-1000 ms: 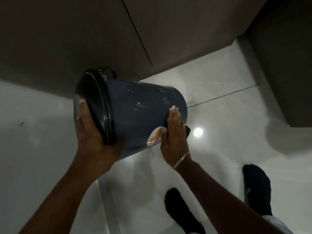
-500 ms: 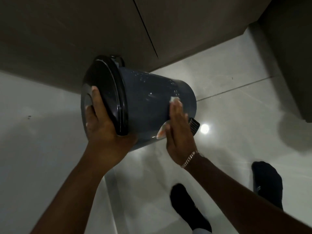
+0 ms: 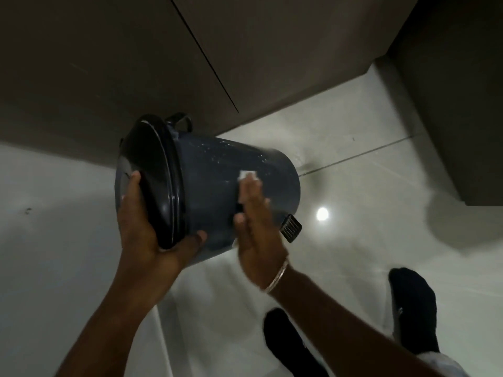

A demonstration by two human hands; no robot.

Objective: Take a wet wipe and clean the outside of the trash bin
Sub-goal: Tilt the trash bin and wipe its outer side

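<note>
A dark blue pedal trash bin point(image 3: 209, 183) with a black lid point(image 3: 155, 175) is held tilted on its side above the floor, lid toward the left. My left hand point(image 3: 147, 227) grips the lid's rim, thumb under the bin. My right hand point(image 3: 255, 224) lies flat against the bin's side and presses a white wet wipe point(image 3: 246, 176) onto it; only the wipe's edge shows past my fingertips. The bin's black foot pedal point(image 3: 291, 227) sticks out at the lower right. White specks dot the bin's upper side.
Brown cabinet doors point(image 3: 136, 63) stand behind the bin, and another cabinet point(image 3: 462, 104) is at the right. The floor point(image 3: 367, 254) is glossy light tile with a bright lamp reflection. My feet in black socks point(image 3: 413, 308) are at the lower right.
My right hand has slid the wipe leftward along the bin's side, now covering the sticker seen before. The left hand keeps its grip on the lid.
</note>
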